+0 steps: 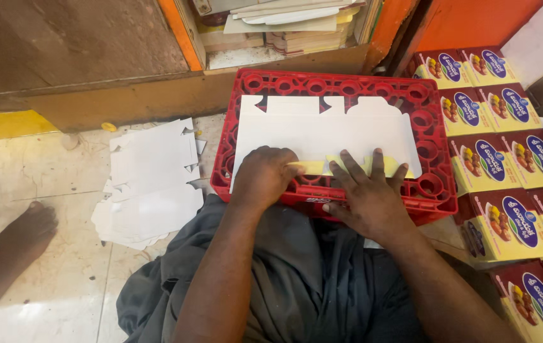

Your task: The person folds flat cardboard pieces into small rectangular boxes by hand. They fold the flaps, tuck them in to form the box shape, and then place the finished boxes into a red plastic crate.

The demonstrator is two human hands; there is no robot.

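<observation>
A flat white die-cut cardboard blank (322,130) lies on an upturned red plastic crate (433,149) in front of me. My left hand (264,178) is curled over the blank's near edge, fingers pinching a yellow folded flap (312,167). Beside it, my right hand (368,194) lies flat with spread fingers, pressing the same near edge and the yellow printed part down on the crate. I sit with grey cloth over my legs, the crate against my lap.
A loose pile of white cardboard blanks (151,184) lies on the tiled floor at left. Rows of assembled red-and-yellow printed boxes (506,165) stand at right. Another person's bare foot (20,238) rests far left. Stacked paper (290,22) sits on an orange-framed shelf behind.
</observation>
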